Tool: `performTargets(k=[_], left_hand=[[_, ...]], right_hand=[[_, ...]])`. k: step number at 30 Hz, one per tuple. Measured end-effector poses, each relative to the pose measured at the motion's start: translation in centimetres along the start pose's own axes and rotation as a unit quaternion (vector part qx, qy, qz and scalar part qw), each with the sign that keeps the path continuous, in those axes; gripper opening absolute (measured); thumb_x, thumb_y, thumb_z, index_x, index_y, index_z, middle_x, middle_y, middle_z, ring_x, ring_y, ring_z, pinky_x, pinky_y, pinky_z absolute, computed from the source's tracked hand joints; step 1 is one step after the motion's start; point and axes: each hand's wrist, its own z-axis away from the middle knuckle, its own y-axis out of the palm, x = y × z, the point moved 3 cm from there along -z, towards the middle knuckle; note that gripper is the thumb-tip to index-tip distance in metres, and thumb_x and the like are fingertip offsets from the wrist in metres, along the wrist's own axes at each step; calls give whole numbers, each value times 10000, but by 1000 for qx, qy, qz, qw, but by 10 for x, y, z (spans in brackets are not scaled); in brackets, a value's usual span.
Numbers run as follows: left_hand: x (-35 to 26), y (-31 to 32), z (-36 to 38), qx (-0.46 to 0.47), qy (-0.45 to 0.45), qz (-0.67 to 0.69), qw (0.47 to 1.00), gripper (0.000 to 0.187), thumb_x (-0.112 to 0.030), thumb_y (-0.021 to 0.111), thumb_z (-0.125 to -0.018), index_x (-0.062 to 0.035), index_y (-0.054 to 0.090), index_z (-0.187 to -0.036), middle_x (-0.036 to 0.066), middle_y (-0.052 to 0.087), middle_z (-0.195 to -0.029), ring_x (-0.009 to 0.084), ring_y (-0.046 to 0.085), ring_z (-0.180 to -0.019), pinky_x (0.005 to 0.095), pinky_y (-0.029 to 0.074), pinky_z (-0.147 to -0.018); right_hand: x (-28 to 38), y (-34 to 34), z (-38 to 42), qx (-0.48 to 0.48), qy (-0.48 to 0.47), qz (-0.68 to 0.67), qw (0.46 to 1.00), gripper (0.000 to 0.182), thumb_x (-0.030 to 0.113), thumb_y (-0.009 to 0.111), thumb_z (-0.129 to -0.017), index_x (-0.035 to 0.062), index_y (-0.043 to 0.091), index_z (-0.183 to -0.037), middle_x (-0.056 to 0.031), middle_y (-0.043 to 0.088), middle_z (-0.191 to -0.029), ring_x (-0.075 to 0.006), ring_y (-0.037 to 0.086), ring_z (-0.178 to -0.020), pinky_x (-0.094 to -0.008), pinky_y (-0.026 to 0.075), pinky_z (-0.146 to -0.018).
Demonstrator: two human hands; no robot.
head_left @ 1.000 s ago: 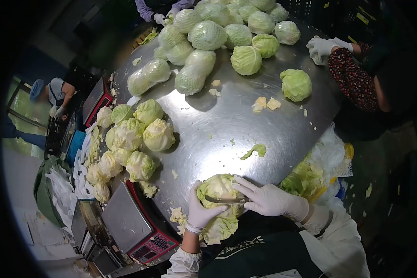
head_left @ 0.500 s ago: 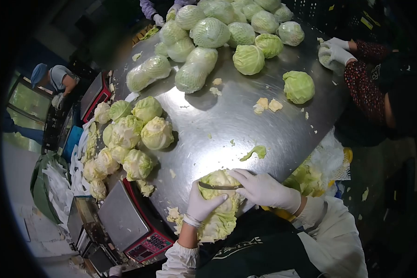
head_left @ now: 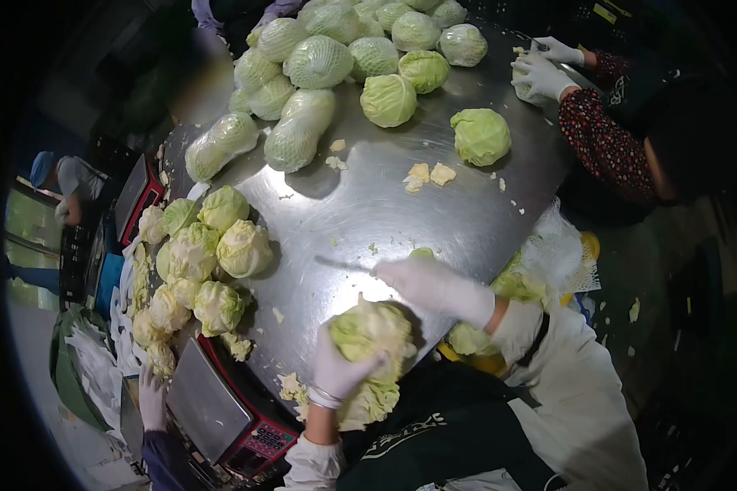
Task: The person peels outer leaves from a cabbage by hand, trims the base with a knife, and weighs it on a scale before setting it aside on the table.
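My left hand, in a white glove, grips the near cabbage from its left side, with the thumb across its front. Loose leaves hang below that cabbage toward my apron. Up and to the right, my right hand, gloved and motion-blurred, is closed around a knife whose blade points left over the metal table. A gap separates the knife from the cabbage. Partly behind my right hand lies a green leaf piece.
Trimmed cabbages pile up at left beside a red scale. Wrapped cabbages fill the far side. A bare cabbage sits at right. A co-worker's gloved hands hold another cabbage; another person's hand reaches in at lower left.
My right hand has lifted the knife off the cabbage, up and left. The view has shifted, so the table's contents appear further left. Another person's gloved hand has come in by the left pile.
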Motion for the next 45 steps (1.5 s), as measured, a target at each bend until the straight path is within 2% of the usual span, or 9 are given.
performTargets(k=[3,5,9,10,14,29,37,39,45], left_hand=[[9,6,8,29,112,-220,969,831,-150,924,-725,45,405,-1345,208,566,-1298,264,629,-1161,377,534,-1002],[25,-2,8,4,-42,91,995,863,-145,932,-713,54,392,-1357,208,573,-1288,258,622,-1174,380,528,-1014],[27,-7,13,-27,-22,91,995,879,-141,939,-703,60,393,-1362,201,577,-1284,244,619,-1169,373,532,-1000],[26,-7,12,-22,-35,84,996,884,-137,938,-703,62,389,-1366,199,579,-1282,241,618,-1165,373,531,-1002],[18,-5,8,-19,-39,59,997,853,-138,937,-704,63,410,-1344,186,592,-1262,230,624,-1134,366,527,-995],[17,8,5,-27,-3,-18,999,854,-173,940,-702,67,415,-1331,187,559,-1279,245,605,-1161,386,523,-1001],[25,0,23,-11,54,78,995,1013,-131,929,-697,8,324,-1497,202,494,-1443,279,544,-1293,416,467,-1099],[26,-3,30,1,51,95,994,1067,-132,928,-692,13,275,-1522,210,458,-1459,288,520,-1316,422,452,-1115],[49,-3,55,-108,16,155,982,1106,-141,930,-687,-12,248,-1547,182,436,-1466,284,486,-1337,424,428,-1136]], right_hand=[[-12,-34,-9,-38,13,27,999,353,366,411,-1069,136,629,-1226,-180,723,-1015,-376,693,-956,-473,529,-847],[-14,-31,7,-34,1,-32,999,397,361,411,-1071,123,549,-1357,-213,707,-1089,-378,692,-986,-467,527,-885],[33,-11,58,125,44,-102,986,654,341,441,-1058,36,239,-1600,-330,491,-1459,-448,553,-1300,-465,433,-1110],[17,22,66,50,-76,-68,994,687,333,458,-1053,16,196,-1603,-319,352,-1568,-484,571,-1251,-479,441,-1097],[36,29,82,87,-9,-57,995,710,296,453,-1053,9,116,-1608,-312,201,-1628,-522,644,-1016,-530,505,-969],[25,6,35,-3,-7,4,1000,323,372,459,-1057,101,549,-1206,-170,701,-955,-398,694,-864,-484,548,-801],[-24,14,9,-86,30,-173,981,423,340,420,-1046,84,605,-1328,-246,703,-1092,-380,686,-1035,-449,516,-929],[-54,32,0,31,158,-152,975,462,329,418,-1043,98,567,-1415,-238,678,-1232,-350,673,-1108,-415,504,-979],[14,31,51,-13,28,-292,956,716,382,456,-1073,27,161,-1620,-330,422,-1531,-401,474,-1407,-392,392,-1143]])
